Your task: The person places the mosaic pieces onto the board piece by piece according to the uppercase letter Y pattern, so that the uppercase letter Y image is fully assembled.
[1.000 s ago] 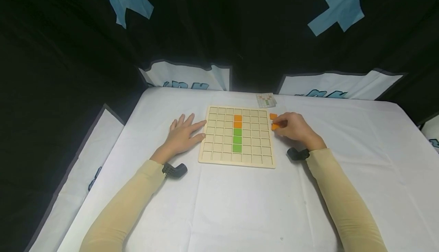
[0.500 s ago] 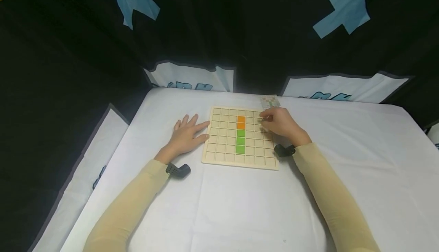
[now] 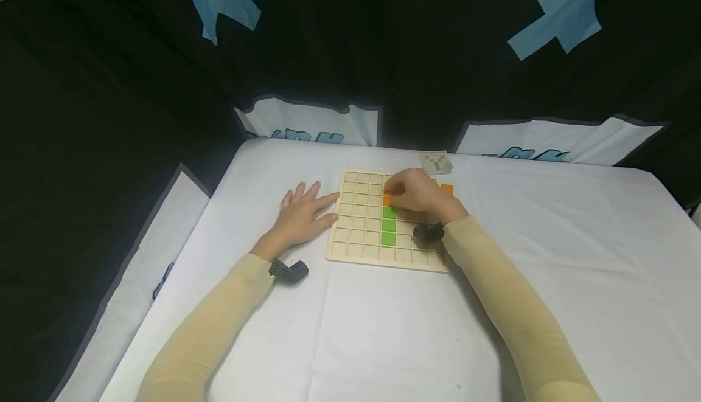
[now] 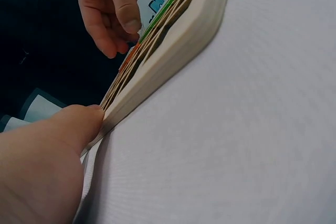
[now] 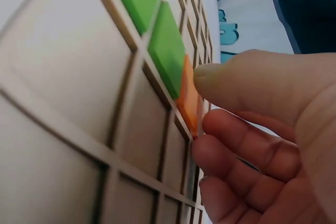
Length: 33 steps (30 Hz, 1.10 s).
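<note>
A pale wooden grid board (image 3: 350,256) lies on the white table, with a column of green tiles (image 3: 388,225) and orange tiles (image 3: 386,200). My left hand (image 3: 300,218) rests beside it with spread fingers; in the left wrist view the thumb (image 4: 79,124) touches the board's edge. Over the far part of the column, my right hand (image 3: 418,192) pinches an orange tile with thumb and fingertips, mostly hidden by the fingers. In the right wrist view, orange (image 5: 188,98) shows beside the thumb, next to the green tiles (image 5: 167,51).
Another orange tile (image 3: 447,189) lies off the board's right edge, partly behind my right hand. A small patterned card (image 3: 436,162) lies beyond the board's far right corner. Dark curtain (image 3: 350,55) hangs behind the table.
My right hand has taken an orange tile from the board's right side and carried it left to the coloured column. My left hand stays at the left edge. The head view has shifted slightly.
</note>
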{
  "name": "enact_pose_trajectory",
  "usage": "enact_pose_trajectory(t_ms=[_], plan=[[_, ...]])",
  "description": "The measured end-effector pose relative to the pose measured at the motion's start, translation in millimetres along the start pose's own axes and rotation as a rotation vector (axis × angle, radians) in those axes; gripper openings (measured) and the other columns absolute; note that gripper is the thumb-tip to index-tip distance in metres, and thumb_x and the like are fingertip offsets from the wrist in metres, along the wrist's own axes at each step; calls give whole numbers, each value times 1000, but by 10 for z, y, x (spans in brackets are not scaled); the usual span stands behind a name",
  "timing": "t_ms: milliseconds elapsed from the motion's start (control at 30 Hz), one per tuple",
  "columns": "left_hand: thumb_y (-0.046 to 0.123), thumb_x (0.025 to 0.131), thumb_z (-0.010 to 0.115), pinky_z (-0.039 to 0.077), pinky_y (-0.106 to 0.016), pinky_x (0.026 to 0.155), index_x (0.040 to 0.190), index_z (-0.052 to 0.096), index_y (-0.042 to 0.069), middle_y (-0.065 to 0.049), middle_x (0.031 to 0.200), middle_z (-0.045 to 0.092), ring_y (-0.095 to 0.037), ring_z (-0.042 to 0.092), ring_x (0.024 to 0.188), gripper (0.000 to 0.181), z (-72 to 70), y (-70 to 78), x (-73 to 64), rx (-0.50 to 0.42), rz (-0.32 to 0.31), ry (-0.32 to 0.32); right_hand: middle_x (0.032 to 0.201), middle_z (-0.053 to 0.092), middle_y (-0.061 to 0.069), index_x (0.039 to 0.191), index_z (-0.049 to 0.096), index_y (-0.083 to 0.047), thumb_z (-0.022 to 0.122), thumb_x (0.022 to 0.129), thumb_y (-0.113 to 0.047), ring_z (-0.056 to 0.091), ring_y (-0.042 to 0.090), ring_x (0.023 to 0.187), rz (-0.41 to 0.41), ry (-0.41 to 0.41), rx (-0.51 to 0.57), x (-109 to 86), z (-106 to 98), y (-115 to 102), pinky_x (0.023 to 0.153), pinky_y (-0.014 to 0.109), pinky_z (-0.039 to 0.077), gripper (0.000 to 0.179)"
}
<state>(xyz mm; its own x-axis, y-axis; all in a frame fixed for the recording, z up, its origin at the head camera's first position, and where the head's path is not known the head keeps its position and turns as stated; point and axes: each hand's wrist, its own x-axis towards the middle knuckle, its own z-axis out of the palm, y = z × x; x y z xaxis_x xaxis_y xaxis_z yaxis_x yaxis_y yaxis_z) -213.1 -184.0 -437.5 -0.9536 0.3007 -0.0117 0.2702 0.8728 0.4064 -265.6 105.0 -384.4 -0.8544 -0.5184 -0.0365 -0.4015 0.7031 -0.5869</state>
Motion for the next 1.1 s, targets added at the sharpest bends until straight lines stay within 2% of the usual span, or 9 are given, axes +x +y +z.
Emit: enact_pose_trajectory(t_ms=[167, 633, 967, 1100], plan=[[50, 100, 52, 1, -69, 125, 155, 46, 27, -21, 169, 21, -51, 6, 157, 59, -1, 16, 3, -2, -1, 4, 105, 74, 11, 107, 77, -4, 72, 83, 0, 58, 23, 91, -33, 1, -43, -7, 43, -10, 88, 37, 51, 25], [50, 100, 52, 1, -69, 125, 155, 45, 27, -21, 169, 20, -51, 5, 157, 59, -27, 21, -8, -14, -3, -11, 118, 76, 15, 118, 76, -2, 73, 83, -2, 66, 25, 100, -9, -22, -61, 0, 48, -7, 95, 42, 56, 35], [51, 101, 52, 1, -69, 125, 155, 46, 28, -21, 169, 20, -51, 6, 157, 59, -25, 17, -1, -11, 0, -12, 114, 76, 13, 117, 76, -3, 74, 82, -2, 65, 25, 97, 19, -51, -61, 53, 29, -16, 92, 40, 56, 35], [51, 101, 52, 1, -69, 125, 154, 46, 28, -21, 169, 20, -51, 6, 157, 59, -25, 20, 1, -14, 1, -9, 112, 76, 13, 116, 77, -3, 73, 82, -2, 65, 25, 97, -4, -56, -73, 56, 11, -24, 92, 40, 55, 34]])
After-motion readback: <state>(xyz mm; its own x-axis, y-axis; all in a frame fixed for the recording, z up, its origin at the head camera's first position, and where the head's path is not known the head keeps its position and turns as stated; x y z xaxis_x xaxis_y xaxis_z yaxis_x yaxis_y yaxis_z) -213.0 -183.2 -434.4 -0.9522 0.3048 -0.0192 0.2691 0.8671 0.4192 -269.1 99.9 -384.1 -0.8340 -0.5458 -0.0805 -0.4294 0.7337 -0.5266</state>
